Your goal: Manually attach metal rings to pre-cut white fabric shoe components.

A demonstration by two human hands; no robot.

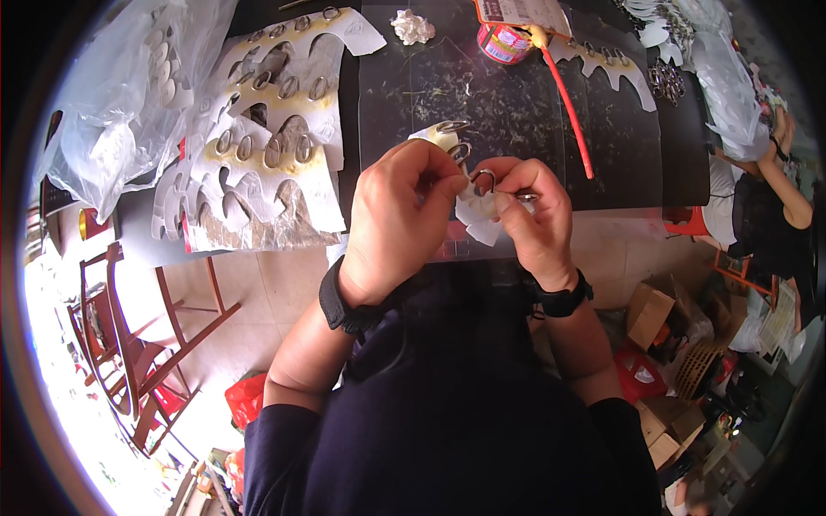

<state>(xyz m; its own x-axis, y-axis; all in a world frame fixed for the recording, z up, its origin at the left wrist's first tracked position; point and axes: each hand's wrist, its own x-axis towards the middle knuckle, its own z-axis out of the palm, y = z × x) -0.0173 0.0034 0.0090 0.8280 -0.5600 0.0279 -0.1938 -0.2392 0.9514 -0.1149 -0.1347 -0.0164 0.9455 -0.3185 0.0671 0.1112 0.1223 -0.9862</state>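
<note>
My left hand (398,222) pinches the edge of a white card strip (479,212) above the near edge of the black table. Shiny oval metal rings (461,153) sit along this strip, and a yellowish stain shows at its far end. On the strip's other side my right hand (540,219) is closed, thumb and forefinger pressed together beside a metal ring (484,179). Its fingertips hide part of the card, so I cannot tell whether they grip the card or a ring.
At left lie white scalloped cards (323,193) with several oval rings, beside a clear plastic bag (120,112). Beyond my hands are a white cluster (413,27), a pink tin (504,45) and a red-handled brush (568,112). Another person (774,198) is at right.
</note>
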